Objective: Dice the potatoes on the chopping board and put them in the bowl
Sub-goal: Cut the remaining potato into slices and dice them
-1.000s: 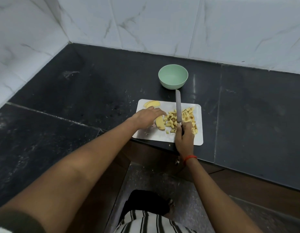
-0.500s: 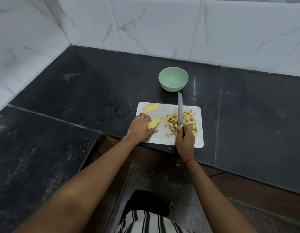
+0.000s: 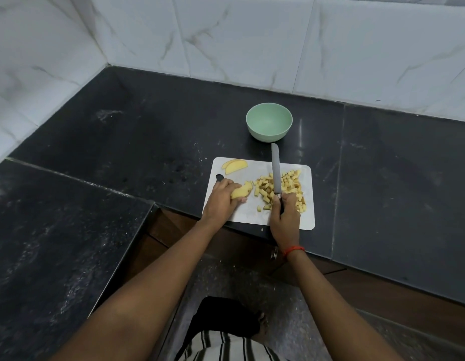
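**Holding a potato wedge on the board, knife over the dice**

The dark stone countertop point(image 3: 116, 152) runs back to white marbled wall tiles point(image 3: 252, 35) and wraps round a corner on the left. It has broad open surface to the left, right and rear of the work. The white chopping board point(image 3: 248, 213) lies close to the counter's front edge, its near side almost on the lip. Just behind the board, apart from it, stands the pale green bowl point(image 3: 268, 135), upright, with nothing seen inside.

The left hand point(image 3: 221, 199) curls over a potato wedge point(image 3: 242, 191) at the board's left middle, pressing it down. The right hand point(image 3: 285, 217), with a red thread point(image 3: 294, 250) at the wrist, is wrapped round the handle of the knife point(image 3: 276, 168). The blade points away towards the bowl, over the heap.

The diced potato point(image 3: 291, 183) is pale yellow with brown skin on some cubes, piled on the board's right half, with a few stray cubes nearer the front. Two uncut slices point(image 3: 235, 165) rest at the far left corner.
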The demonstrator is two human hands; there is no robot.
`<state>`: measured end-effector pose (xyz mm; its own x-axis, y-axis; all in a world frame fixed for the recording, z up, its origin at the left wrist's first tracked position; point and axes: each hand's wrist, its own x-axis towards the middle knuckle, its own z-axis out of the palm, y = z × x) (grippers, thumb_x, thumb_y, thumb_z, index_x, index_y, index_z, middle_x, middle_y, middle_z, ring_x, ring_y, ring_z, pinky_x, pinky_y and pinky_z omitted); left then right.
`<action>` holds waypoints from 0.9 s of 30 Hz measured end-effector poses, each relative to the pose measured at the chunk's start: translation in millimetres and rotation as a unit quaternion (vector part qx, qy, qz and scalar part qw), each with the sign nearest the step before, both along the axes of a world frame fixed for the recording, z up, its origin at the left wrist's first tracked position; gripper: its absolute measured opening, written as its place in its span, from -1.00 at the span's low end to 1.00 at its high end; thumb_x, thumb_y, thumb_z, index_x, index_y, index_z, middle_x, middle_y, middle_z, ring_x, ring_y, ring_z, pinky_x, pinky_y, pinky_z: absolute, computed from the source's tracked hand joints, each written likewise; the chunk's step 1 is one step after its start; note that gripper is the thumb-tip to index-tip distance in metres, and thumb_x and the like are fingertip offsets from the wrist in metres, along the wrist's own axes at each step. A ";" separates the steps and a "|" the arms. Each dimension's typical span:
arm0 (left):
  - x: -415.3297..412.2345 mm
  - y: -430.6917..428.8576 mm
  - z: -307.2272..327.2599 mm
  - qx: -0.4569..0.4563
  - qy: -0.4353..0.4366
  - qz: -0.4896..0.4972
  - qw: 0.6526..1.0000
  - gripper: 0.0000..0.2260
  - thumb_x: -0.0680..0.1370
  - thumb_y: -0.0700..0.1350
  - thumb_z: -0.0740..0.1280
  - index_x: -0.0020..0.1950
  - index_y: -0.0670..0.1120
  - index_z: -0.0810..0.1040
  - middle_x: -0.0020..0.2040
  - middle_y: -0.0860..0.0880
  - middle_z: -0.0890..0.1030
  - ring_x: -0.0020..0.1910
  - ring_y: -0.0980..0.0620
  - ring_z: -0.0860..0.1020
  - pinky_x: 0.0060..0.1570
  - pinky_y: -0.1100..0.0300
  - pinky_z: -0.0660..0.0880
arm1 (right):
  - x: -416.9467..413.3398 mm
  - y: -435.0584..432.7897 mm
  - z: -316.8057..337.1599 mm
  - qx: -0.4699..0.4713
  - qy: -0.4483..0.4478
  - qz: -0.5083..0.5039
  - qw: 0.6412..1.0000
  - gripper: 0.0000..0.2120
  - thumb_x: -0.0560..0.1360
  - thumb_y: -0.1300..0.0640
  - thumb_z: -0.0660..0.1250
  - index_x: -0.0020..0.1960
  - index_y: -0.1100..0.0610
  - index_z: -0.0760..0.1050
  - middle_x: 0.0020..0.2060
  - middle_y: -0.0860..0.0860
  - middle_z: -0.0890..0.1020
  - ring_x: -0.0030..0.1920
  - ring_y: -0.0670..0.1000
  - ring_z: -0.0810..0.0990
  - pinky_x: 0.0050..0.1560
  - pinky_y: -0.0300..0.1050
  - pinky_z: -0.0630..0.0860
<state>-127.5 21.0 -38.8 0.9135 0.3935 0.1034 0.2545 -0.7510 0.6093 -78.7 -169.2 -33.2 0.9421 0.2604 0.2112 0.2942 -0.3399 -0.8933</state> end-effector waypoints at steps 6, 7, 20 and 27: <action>-1.6 -7.6 -7.9 -0.010 -0.031 0.030 0.999 -0.61 0.54 0.05 0.47 0.28 -0.14 0.61 0.17 -0.04 0.53 0.20 0.01 0.42 0.18 0.15 0.41 | -0.2 0.4 3.8 -0.053 -0.005 0.022 0.998 -0.92 0.68 0.11 0.19 0.02 0.04 0.31 -0.35 -0.03 0.48 -0.42 -0.03 0.46 -0.45 -0.08 0.33; -2.2 -7.9 -9.1 -0.009 -0.035 0.030 0.999 -0.61 0.54 0.05 0.47 0.28 -0.14 0.61 0.16 -0.05 0.53 0.19 0.00 0.42 0.18 0.15 0.42 | -1.3 0.4 6.4 -0.077 -0.018 0.041 0.996 -0.91 0.68 0.10 0.18 0.00 0.02 0.31 -0.35 -0.04 0.49 -0.41 -0.02 0.47 -0.45 -0.09 0.34; -7.1 -7.3 -16.6 0.005 -0.061 0.023 0.998 -0.62 0.61 0.11 0.37 0.32 -0.10 0.62 0.16 -0.02 0.53 0.20 0.00 0.44 0.11 0.07 0.52 | -38.6 8.5 2.6 -0.364 -0.070 0.092 0.924 -0.91 0.67 0.11 0.07 0.17 0.05 0.26 -0.21 0.11 0.57 -0.30 0.23 0.60 -0.41 0.01 0.43; -7.4 -7.7 -17.5 0.010 -0.052 0.027 0.998 -0.64 0.61 0.11 0.36 0.31 -0.07 0.62 0.18 0.01 0.52 0.21 0.05 0.41 0.10 0.14 0.50 | -27.3 4.9 10.4 -0.346 -0.039 0.047 0.936 -0.82 0.67 0.13 0.08 0.27 0.03 0.25 -0.14 0.10 0.62 -0.20 0.26 0.63 -0.29 0.09 0.54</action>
<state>-134.8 13.4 -56.3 0.8751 0.4385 0.2046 0.2312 -0.7503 0.6193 -105.9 -164.3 -22.8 0.8971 0.4409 0.0277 0.4063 -0.7989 -0.4435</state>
